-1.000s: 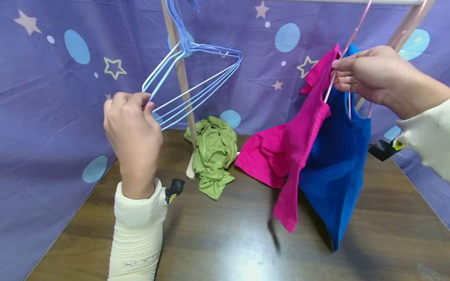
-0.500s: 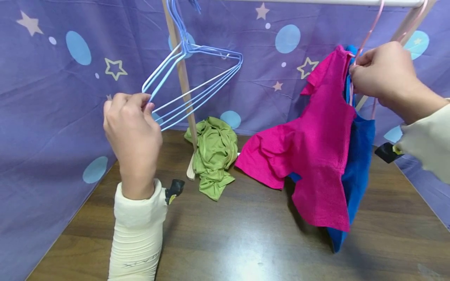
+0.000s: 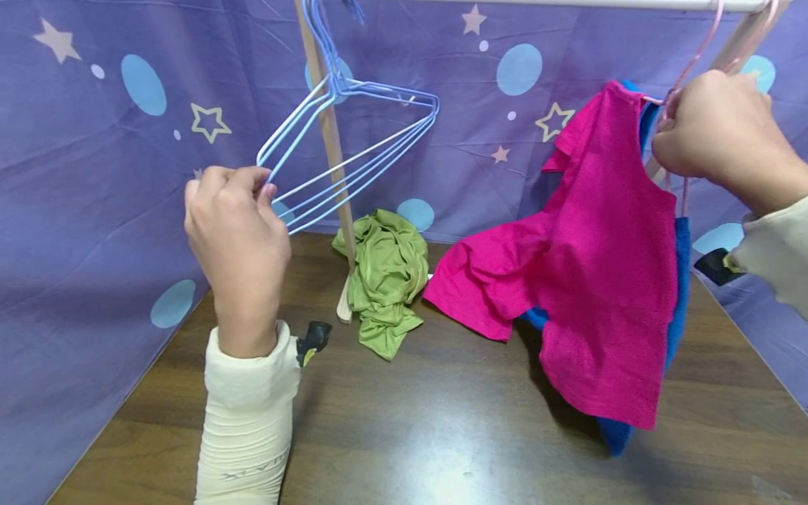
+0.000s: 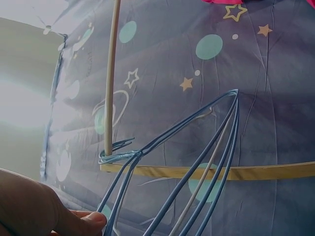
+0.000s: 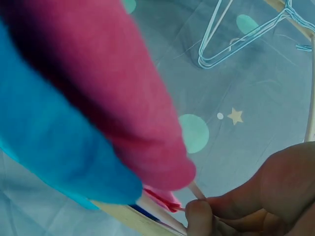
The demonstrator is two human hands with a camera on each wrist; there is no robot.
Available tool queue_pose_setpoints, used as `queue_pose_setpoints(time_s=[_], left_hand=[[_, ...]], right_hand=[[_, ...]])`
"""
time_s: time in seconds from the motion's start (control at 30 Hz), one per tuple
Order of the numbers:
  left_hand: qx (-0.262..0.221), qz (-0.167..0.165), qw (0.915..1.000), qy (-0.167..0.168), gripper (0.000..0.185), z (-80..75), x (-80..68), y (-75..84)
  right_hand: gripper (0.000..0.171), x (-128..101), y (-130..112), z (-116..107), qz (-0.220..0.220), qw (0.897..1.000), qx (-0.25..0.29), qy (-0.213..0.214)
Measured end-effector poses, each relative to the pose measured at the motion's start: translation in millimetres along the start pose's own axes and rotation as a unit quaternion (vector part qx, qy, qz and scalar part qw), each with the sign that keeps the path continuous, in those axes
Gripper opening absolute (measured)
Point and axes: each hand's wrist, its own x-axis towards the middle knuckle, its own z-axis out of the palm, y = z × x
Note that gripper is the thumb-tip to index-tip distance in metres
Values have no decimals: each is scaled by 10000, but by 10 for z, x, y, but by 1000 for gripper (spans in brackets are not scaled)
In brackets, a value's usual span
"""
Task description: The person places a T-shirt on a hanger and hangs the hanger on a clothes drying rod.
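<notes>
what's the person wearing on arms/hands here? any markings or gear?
Bare hands, no gloves. Left hand and right hand emerge from cream ribbed long sleeves; the left sleeve bears faint grey lettering near the forearm. A small black wrist-mounted device with a yellow detail sits at each cuff.

No readable text, labels or numbers anywhere.

Backdrop: purple cloth (image 3: 95,210) printed with pale blue discs and outlined stars, hung behind and along both sides of the work area; also seen in both wrist views. Surface: dark brown wood-grain table (image 3: 442,435). Crumpled green garment (image 3: 386,277) lies on the table near the back, just beside the foot of a slanted wooden rack post (image 3: 328,154). White horizontal rail (image 3: 568,3) runs along the top edge. Blue garment (image 3: 678,294) hangs at right, mostly hidden.
</notes>
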Motion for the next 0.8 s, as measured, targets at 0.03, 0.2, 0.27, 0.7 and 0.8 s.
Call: queue_pose_setpoints(time_s=[0.03, 0.2, 0.27, 0.7, 0.8], left_hand=[[-19, -11, 10000, -1, 19, 1, 0, 2], [-69, -95, 9999, -14, 18, -1, -5, 14], [-55, -97, 9999, -12, 18, -2, -4, 18], [-305, -54, 9994, 120, 19, 20, -6, 29], [-355, -42, 9992, 190, 18, 36, -3, 24]], right_hand=[[26, -5, -3, -4, -21, 10000, -34, 15], [26, -24, -48, -27, -357, 9989, -233, 190], [27, -32, -67, -25, -409, 9984, -291, 251], [46, -61, -321, -58, -502, 9968, -381, 501], [50, -46, -424, -56, -563, 9969, -362, 412]])
